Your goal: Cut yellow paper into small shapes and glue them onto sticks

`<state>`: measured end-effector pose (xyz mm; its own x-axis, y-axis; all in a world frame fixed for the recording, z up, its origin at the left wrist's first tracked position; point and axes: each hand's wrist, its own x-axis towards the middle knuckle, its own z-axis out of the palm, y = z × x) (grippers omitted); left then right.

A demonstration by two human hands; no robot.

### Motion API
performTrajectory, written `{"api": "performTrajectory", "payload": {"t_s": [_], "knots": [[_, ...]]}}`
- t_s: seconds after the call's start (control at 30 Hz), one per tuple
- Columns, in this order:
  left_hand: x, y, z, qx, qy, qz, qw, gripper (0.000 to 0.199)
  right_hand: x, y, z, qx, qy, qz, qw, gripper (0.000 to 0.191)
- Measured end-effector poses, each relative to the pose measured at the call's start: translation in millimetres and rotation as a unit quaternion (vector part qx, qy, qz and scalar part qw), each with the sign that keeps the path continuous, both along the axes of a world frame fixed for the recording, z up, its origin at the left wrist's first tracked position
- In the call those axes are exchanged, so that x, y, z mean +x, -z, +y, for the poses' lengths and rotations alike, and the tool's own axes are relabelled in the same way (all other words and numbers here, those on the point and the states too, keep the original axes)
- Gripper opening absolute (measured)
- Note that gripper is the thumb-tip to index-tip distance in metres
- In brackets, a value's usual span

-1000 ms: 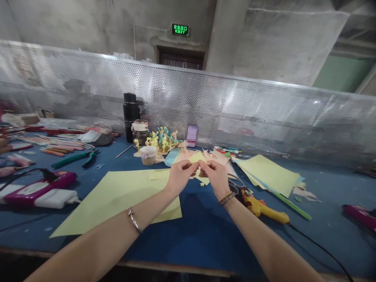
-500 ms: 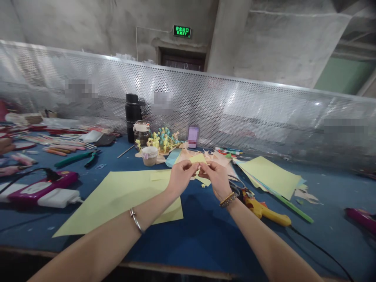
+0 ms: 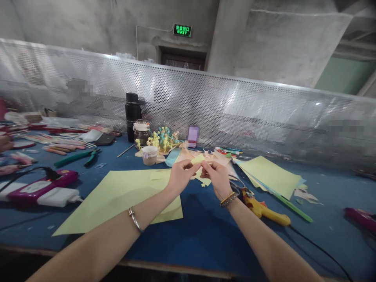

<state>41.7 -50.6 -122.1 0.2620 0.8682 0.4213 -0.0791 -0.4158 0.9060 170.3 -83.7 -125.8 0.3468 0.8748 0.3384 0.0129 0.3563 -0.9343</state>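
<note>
My left hand (image 3: 181, 178) and my right hand (image 3: 216, 178) pinch a small pale yellow paper piece (image 3: 197, 159) between their fingertips, above the blue work table (image 3: 205, 239). Its middle is partly hidden by my fingers. Under my left forearm lies a large pale yellow-green paper sheet (image 3: 117, 199). Scraps of peach paper (image 3: 188, 156) lie just beyond my hands. By my right wrist sit black-handled scissors (image 3: 237, 183) and a yellow hot glue gun (image 3: 261, 209).
A stack of coloured paper sheets (image 3: 270, 176) lies right of my hands. Behind stand a black thermos (image 3: 132, 116), a glass jar (image 3: 141, 133), a paper cup (image 3: 149, 155) and small paper figures (image 3: 163, 141). Pens, pliers (image 3: 76, 158) and a magenta power strip (image 3: 41, 186) lie left. A perforated metal screen (image 3: 205, 98) backs the table.
My fingers have drawn slightly apart, and the small paper piece now shows more clearly between them, tilted up to the left. The view has shifted only a little.
</note>
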Motion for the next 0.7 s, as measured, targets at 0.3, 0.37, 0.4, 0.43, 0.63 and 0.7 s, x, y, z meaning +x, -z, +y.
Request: {"api": "performTrajectory", "payload": {"t_s": [0.3, 0.37, 0.4, 0.43, 0.63, 0.7], "knots": [[-0.1, 1.9, 1.6, -0.090, 0.038, -0.043, 0.994, 0.026, 0.7, 0.2, 0.3, 0.004, -0.014, -0.005, 1.000, 0.031], [0.4, 2.8, 2.1, -0.107, 0.043, -0.050, 0.992, 0.025, 1.8, -1.2, -0.5, 0.006, -0.033, -0.010, 0.999, 0.030], [0.4, 2.9, 2.2, -0.112, 0.043, -0.049, 0.992, 0.025, 2.4, -1.8, -0.9, 0.008, -0.044, -0.012, 0.999, 0.030], [0.2, 2.9, 2.4, -0.112, 0.041, -0.046, 0.992, 0.024, 2.9, -2.3, -1.2, 0.010, -0.051, -0.014, 0.999, 0.030], [-2.2, 2.1, 4.1, -0.026, 0.015, 0.009, 0.999, 0.028, 2.5, -1.7, -1.2, 0.007, -0.036, -0.013, 0.999, 0.028], [-2.5, 2.0, 4.1, -0.003, 0.001, 0.022, 1.000, 0.030, 1.5, -0.9, -1.0, 0.011, -0.035, -0.008, 0.999, 0.029]]}}
